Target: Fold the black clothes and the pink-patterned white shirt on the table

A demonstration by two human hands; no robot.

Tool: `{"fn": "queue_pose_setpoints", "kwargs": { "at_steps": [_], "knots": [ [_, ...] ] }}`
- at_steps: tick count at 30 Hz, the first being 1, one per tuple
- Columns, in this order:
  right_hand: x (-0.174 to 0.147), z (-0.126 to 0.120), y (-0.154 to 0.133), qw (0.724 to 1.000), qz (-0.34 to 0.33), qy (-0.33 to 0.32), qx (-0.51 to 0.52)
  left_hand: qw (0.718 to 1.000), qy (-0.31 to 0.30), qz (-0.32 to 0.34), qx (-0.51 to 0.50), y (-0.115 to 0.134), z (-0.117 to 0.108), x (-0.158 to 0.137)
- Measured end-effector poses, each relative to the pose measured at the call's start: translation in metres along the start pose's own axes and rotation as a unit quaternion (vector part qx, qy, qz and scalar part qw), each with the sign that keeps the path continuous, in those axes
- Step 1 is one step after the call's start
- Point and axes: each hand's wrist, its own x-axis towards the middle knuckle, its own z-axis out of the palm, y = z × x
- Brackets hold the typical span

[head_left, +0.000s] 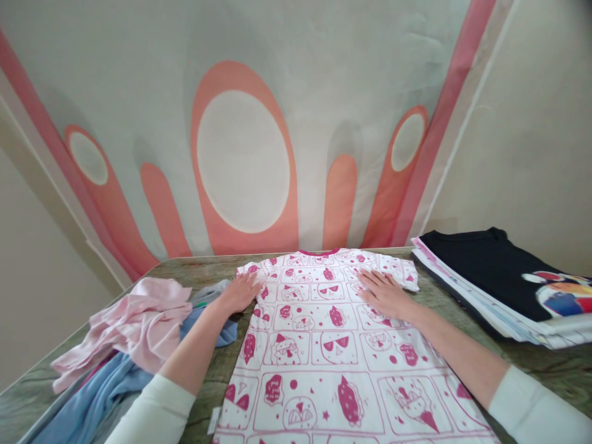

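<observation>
A white T-shirt (305,320) with a magenta cartoon print lies spread out flat, its neckline toward the wall. My left hand (241,292) rests on the shirt's left side near the sleeve, fingers stretched out. On the right, my right hand (385,295) lies flat across the upper chest close to the other sleeve, its fingers spread. Neither hand grips the cloth. A small white tag sticks out from the shirt's lower left edge. The bottom of the shirt runs out of view.
Left of the shirt is a loose heap of clothes, with a pink garment (139,320) over a blue one (108,385). A stack of folded shirts topped by a black T-shirt (481,265) sits at right. The wooden table (208,268) meets a decorated wall (309,74).
</observation>
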Motion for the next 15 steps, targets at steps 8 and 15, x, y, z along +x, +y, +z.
{"fn": "queue_pose_setpoints", "kwargs": {
  "at_steps": [8,15],
  "knots": [
    [0.0,0.0,0.001,1.0,0.0,-0.004,-0.002,0.97,-0.129,-0.201,0.043,-0.033,-0.031,-0.021],
    [0.0,0.002,0.004,1.0,-0.004,-0.009,-0.019,0.981,-0.108,-0.155,0.041,-0.069,-0.003,-0.01]
  ]
}}
